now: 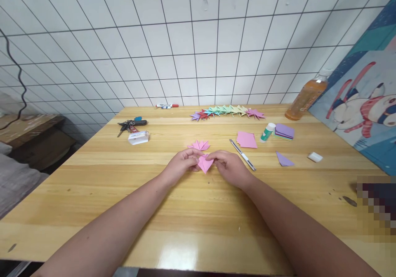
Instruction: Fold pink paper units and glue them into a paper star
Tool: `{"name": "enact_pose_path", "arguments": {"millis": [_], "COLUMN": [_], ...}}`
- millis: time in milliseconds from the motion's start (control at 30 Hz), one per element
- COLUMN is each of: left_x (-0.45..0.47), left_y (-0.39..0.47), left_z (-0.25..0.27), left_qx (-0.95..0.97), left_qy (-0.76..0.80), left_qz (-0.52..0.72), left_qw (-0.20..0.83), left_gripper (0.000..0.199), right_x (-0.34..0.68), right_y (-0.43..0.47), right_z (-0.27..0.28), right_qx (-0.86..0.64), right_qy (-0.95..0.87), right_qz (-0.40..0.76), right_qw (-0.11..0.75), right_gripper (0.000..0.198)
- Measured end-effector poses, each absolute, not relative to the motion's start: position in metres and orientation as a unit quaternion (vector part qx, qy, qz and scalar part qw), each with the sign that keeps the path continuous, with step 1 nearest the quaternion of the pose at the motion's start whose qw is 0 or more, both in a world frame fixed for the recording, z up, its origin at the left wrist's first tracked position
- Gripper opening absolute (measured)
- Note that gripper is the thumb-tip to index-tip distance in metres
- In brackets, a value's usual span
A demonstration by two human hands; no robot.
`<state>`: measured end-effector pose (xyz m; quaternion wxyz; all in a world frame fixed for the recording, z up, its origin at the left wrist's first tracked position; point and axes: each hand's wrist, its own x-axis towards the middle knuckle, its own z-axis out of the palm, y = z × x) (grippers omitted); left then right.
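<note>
Between my two hands is a small piece of folded pink paper (205, 164), its point towards me. My left hand (183, 164) pinches its left side with thumb and fingers. On the right side, my right hand (230, 166) grips the paper's upper edge; some of its fingers are hidden beneath the hand. Just behind the fingers lies a pink folded-paper fan shape (199, 145) with several points. A craft knife (243, 155) rests on the table to the right of my right hand, with a stack of pink paper squares (246, 139) beyond it.
Farther right are a glue stick (267, 132), purple paper squares (284, 131), a folded purple triangle (284, 159) and a white eraser (315, 157). Colourful folded stars (227, 111), a marker (167, 106) and a drink bottle (306, 97) stand along the wall. Keys (131, 125) and a small box (138, 137) lie left.
</note>
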<state>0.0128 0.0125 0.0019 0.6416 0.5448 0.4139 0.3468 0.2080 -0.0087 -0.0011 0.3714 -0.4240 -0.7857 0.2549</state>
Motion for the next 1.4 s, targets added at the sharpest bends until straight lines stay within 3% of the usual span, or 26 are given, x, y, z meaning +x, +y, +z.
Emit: {"name": "enact_pose_path", "arguments": {"millis": [567,700,833,933,1033,1233,1400], "left_x": [0.016,0.015,0.016,0.017,0.016,0.015,0.015], "left_y": [0.011,0.011,0.011,0.012,0.012,0.013,0.013], "left_z": [-0.001,-0.001,-0.002,-0.004,-0.005,-0.002,-0.003], "left_qx": [0.569,0.557,0.56,0.568,0.569,0.552,0.552], "left_qy": [0.434,0.427,0.419,0.423,0.43,0.433,0.424], "left_qz": [0.35,0.355,0.352,0.349,0.339,0.333,0.33], "left_qw": [0.605,0.618,0.622,0.613,0.613,0.63,0.638], "left_gripper": [0.028,0.025,0.025,0.027,0.03,0.031,0.033], "right_x": [0.201,0.195,0.193,0.193,0.194,0.196,0.195], "right_y": [-0.009,-0.009,-0.008,-0.008,-0.008,-0.011,-0.013], "right_z": [-0.003,-0.006,-0.008,-0.007,-0.007,-0.005,-0.003], "right_qx": [-0.452,-0.473,-0.485,-0.479,-0.482,-0.474,-0.466], "right_qy": [-0.75,-0.659,-0.615,-0.61,-0.633,-0.736,-0.759], "right_qz": [0.293,0.396,0.46,0.475,0.444,0.271,0.249], "right_qw": [0.384,0.429,0.418,0.416,0.413,0.401,0.38], "right_gripper": [0.02,0.044,0.021,0.016,0.014,0.017,0.026]}}
